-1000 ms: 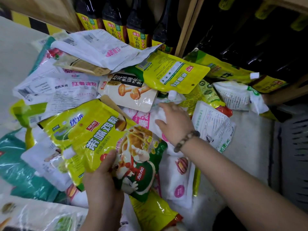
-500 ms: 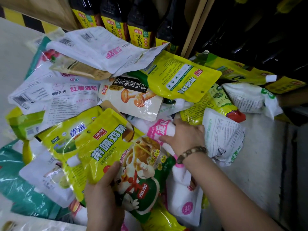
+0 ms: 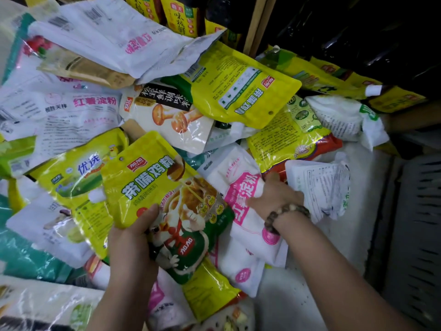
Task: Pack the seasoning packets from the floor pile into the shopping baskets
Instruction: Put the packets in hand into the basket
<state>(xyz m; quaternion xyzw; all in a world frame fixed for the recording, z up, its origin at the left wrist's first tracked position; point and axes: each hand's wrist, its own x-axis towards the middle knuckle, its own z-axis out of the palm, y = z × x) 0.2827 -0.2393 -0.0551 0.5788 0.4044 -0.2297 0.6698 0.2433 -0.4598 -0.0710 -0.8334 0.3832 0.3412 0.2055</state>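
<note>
The pile (image 3: 100, 111) of seasoning packets lies on the pale floor (image 3: 298, 297) and it is large, with many packets overlapping each other. We judge that most of the packing is left to do.

Two packets are in the hands now. The yellow packet (image 3: 152, 185) sits on top of the pile at the near side. The left hand (image 3: 133, 237) grasps its lower part, with the thumb on the printed front and the fingers behind. Just beside it is the white packet (image 3: 241, 194) with a pink label, under the right hand (image 3: 274, 194). The thumb rests across the label and the fingers curl at its far edge, so we think this hand grips it too. Both packets touch the pile and neither is in a basket yet.

The yellow packet is a glossy, flat pouch with a green bottom part and a small hanging hole at the top. It looks smooth and a little slippery. The white one seems filled with powder and bends slightly.

At the right edge we see a grey slatted wall (image 3: 420, 223), perhaps a basket, but its inside is hidden. Dark bottles (image 3: 181, 17) stand behind the pile.
</note>
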